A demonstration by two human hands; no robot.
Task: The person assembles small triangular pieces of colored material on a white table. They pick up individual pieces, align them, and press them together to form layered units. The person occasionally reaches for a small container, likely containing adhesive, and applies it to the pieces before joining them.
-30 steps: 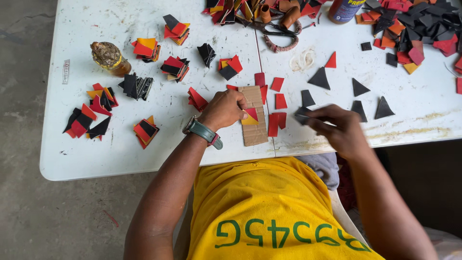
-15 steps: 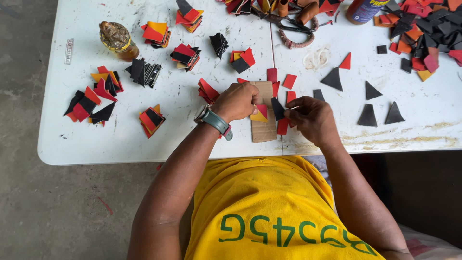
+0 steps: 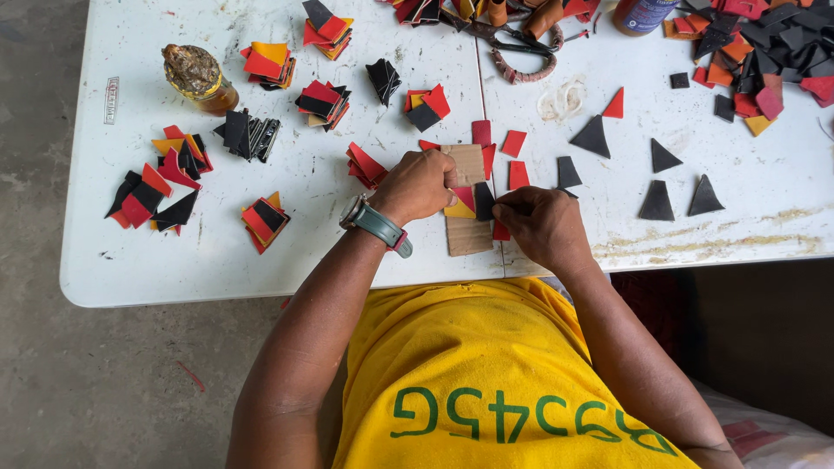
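A brown cardboard strip (image 3: 469,236) lies at the near edge of the white table (image 3: 217,269). My left hand (image 3: 421,185), with a grey-green watch on the wrist, curls over the strip's upper half and pins it down beside a yellow and red piece (image 3: 460,207). My right hand (image 3: 543,226) pinches a small black piece (image 3: 484,201) against the strip, right next to the left fingers. Loose red squares (image 3: 514,143) lie just beyond the strip.
Small stacks of red, black and yellow pieces (image 3: 261,221) dot the table's left half. Black triangles (image 3: 658,201) lie to the right, with a heap of offcuts (image 3: 747,52) at the far right. A brown jar (image 3: 198,78) stands far left, and scissors (image 3: 517,39) lie at the back.
My right hand has moved left from near the black triangles to the cardboard strip, carrying the black piece. My left hand stays on the strip.
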